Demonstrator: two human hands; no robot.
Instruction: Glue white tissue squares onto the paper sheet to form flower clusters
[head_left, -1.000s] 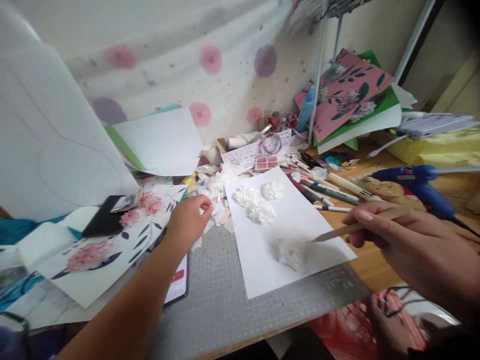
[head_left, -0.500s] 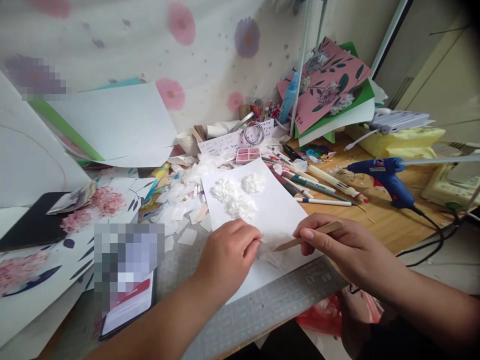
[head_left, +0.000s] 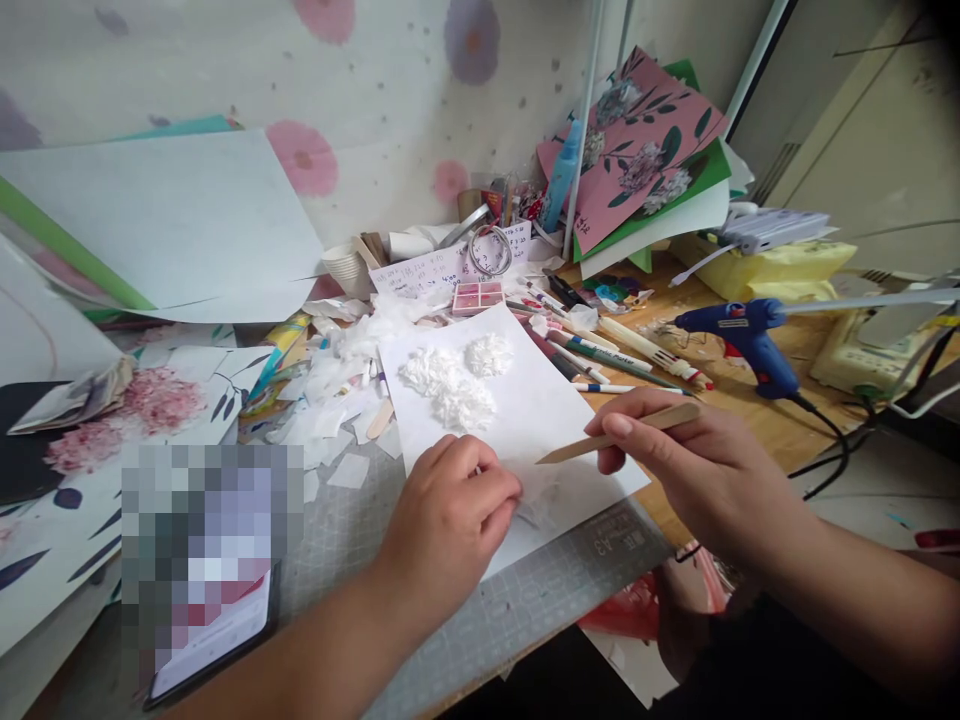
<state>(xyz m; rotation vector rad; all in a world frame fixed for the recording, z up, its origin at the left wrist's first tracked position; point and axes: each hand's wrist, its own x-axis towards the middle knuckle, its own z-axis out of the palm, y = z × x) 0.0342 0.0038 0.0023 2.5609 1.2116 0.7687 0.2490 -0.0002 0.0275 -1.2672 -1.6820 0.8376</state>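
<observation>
A white paper sheet (head_left: 547, 420) lies on the grey cutting mat (head_left: 480, 630). Three fluffy white clusters (head_left: 461, 398) sit on its upper left part. My left hand (head_left: 454, 510) is closed over the lower part of the sheet, its fingers pinched at a thin translucent white piece (head_left: 544, 495). My right hand (head_left: 667, 450) is closed round a pointed wooden stick (head_left: 619, 435), whose tip points left, a little above that piece and apart from my left fingers.
White tissue scraps (head_left: 330, 390) cover the area left of the sheet. A phone (head_left: 217, 620) lies at the lower left. Pens (head_left: 622, 350) and a blue glue gun (head_left: 750, 335) are at the right. A pink box (head_left: 478, 297) stands behind the sheet.
The view has shifted, moving the scene left and slightly up. The stick's tip has risen away from the thin piece and from my left fingers.
</observation>
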